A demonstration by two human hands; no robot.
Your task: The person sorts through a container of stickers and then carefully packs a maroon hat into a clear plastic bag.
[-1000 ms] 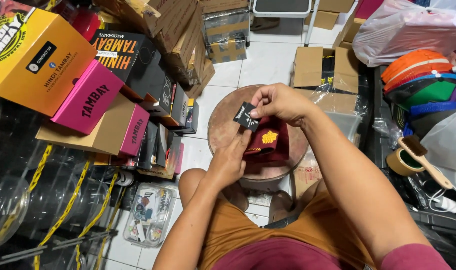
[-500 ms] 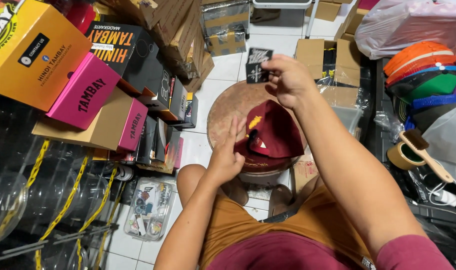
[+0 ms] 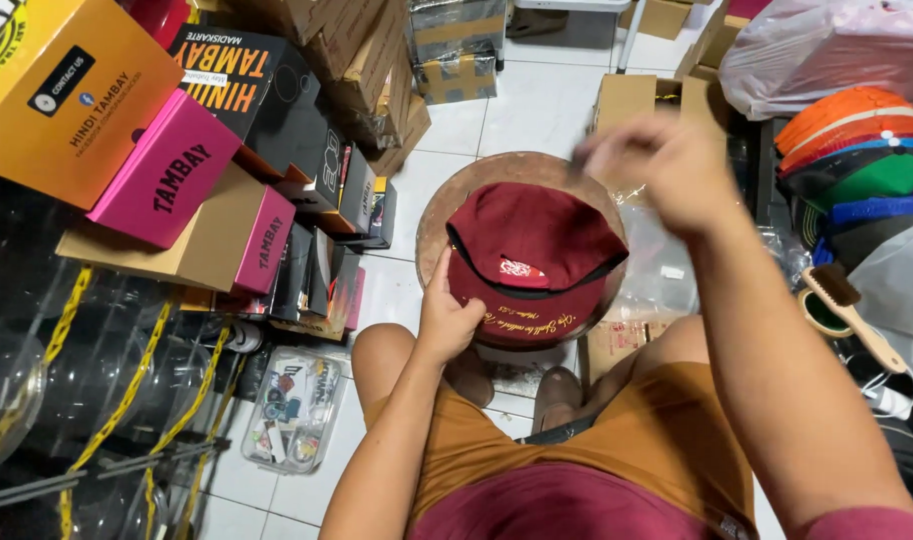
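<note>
One maroon cap (image 3: 533, 262), soft cloth with a black-edged brim and gold stitched lettering along the lower band, lying underside-up on a round wooden stool (image 3: 439, 215) between the person's knees. Judged light and floppy in the crown, stiffer at the brim; it should not slip or break, and the brim edge or the band looks the firmest place to take hold. Left hand (image 3: 449, 318) rests against the cap's left rim, fingers curled on the band, steadying it. Right hand (image 3: 667, 165) is raised above the stool's far right edge, blurred; its fingers seem pinched together, but whether they hold anything I cannot tell. To the left, stacked boxes: one orange box (image 3: 62, 90), pink boxes (image 3: 167, 175), black ones beside them. To the right, a pile of coloured caps (image 3: 857, 150) and a wooden-handled brush (image 3: 852, 310). White tiled floor (image 3: 537, 105) beyond.
</note>
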